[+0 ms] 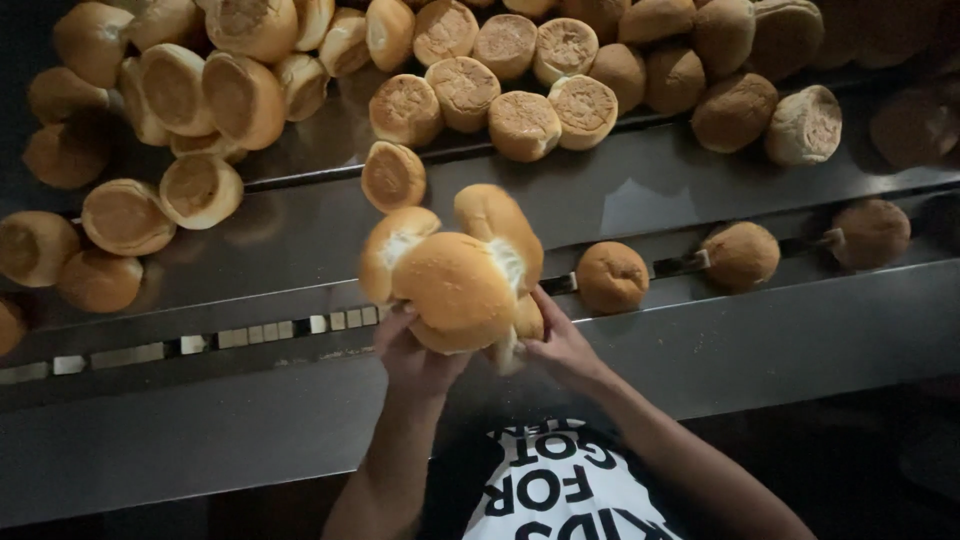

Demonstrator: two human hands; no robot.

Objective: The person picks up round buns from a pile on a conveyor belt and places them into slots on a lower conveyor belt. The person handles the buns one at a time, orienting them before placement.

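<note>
Centre frame: left hand (412, 352) & right hand (558, 345) both closed on a joined cluster of buns (455, 270), lifted above steel conveyor (300, 240). Prob. mid-separating; next needs pulling buns apart w/o crushing.

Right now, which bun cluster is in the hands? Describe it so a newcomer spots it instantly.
Start at the long steel conveyor crossing the frame. At its middle, the left hand and right hand lift a cluster of joined buns. Unlike the single buns lying around, these are stuck together and raised off the metal.
</note>
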